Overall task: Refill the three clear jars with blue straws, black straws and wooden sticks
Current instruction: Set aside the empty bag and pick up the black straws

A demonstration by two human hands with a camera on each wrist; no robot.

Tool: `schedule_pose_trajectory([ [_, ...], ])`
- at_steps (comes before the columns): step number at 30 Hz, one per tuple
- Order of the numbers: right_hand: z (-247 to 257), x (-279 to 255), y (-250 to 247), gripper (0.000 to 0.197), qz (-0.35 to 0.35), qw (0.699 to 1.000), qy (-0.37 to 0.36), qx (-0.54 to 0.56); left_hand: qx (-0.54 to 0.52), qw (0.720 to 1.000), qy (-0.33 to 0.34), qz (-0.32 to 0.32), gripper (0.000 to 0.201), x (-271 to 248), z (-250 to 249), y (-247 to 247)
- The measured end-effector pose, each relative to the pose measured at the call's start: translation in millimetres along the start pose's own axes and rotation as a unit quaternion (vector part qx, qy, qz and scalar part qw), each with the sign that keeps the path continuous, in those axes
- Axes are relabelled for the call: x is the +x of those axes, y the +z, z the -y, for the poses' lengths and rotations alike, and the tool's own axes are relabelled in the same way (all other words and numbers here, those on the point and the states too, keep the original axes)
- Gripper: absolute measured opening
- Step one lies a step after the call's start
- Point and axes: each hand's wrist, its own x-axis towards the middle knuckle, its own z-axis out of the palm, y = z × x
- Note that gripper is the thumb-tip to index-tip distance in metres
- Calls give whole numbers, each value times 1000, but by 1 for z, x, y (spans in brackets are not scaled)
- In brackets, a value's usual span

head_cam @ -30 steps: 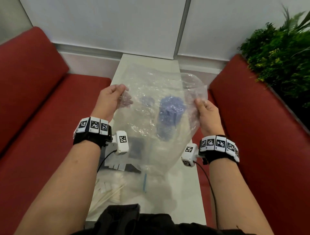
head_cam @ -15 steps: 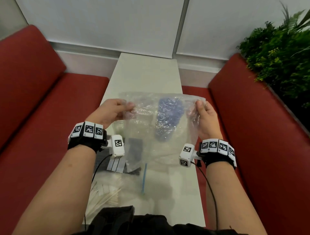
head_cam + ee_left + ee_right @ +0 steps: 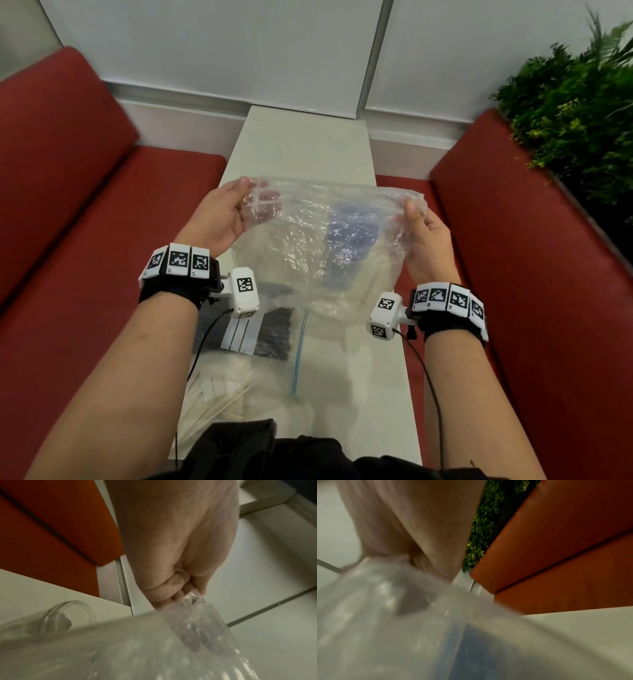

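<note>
I held a crinkled clear plastic bag [image 3: 308, 246] stretched between my two hands above the narrow white tabletop [image 3: 301, 150], my left hand [image 3: 219, 219] pinching its upper left corner with fingers curled behind the film, my right hand [image 3: 424, 236] pinching the upper right corner the same way. Through the plastic I could see a bunch of blue straws [image 3: 352, 236], which seemed to stand in a jar behind the bag, though the film blurred it too much for me to be sure. From my left wrist I saw the rim of a round clear glass jar [image 3: 68, 615] on the tabletop just under the bag, and it looked unfilled. Nearer to me lay a zip bag of black straws [image 3: 270, 332] and, closest to my body, a clear bag of pale wooden sticks [image 3: 212, 401], both apparently still packed. I judged the blue straws to be done or nearly done, with the bag I held looking emptied. The black straws and wooden sticks were left to do. I could not make out a third jar.
</note>
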Motion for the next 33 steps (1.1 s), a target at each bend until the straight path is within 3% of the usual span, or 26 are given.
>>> schedule_pose_trajectory([
  [2,-1,-2,-2,42,70,994,67,-40,-31,999,25,-33,36,3,-2,2],
  [3,-2,-4,-3,35,79,991,86,-61,-42,997,36,-60,37,5,-3,3],
  [5,-1,-5,-7,8,27,996,65,-61,-21,995,38,-89,41,8,-2,-1],
  [7,2,-5,-10,11,-29,999,30,-3,47,998,-2,-36,50,8,2,-6],
  [9,8,-6,-8,11,-30,998,13,46,145,987,-51,43,57,5,9,-8],
  [11,11,-7,-3,13,-20,999,-4,36,182,981,-31,62,38,4,16,-5],
  [13,13,-8,5,15,-42,998,-40,-4,139,990,2,17,23,4,15,0],
  [17,16,-5,13,16,-116,984,-105,-81,150,986,63,-31,26,5,8,11],
  [19,17,-2,16,16,-136,978,-118,-109,221,966,111,-74,26,4,9,19],
  [22,20,0,18,19,-159,964,-135,-164,341,912,171,-154,26,3,11,27],
  [26,30,-2,13,19,-155,966,-135,-156,367,889,200,-186,46,-2,9,32],
  [28,34,-8,10,18,-114,979,-121,-114,338,918,129,-162,69,-4,4,33],
  [30,35,-13,4,19,-63,991,-97,-73,274,956,24,-99,88,-5,-4,30],
  [31,34,-15,1,18,-37,995,-79,-58,236,969,-8,-67,87,-5,-7,27],
  [33,33,-19,-7,15,11,999,-31,-26,158,986,-21,-41,61,-5,-8,23],
])
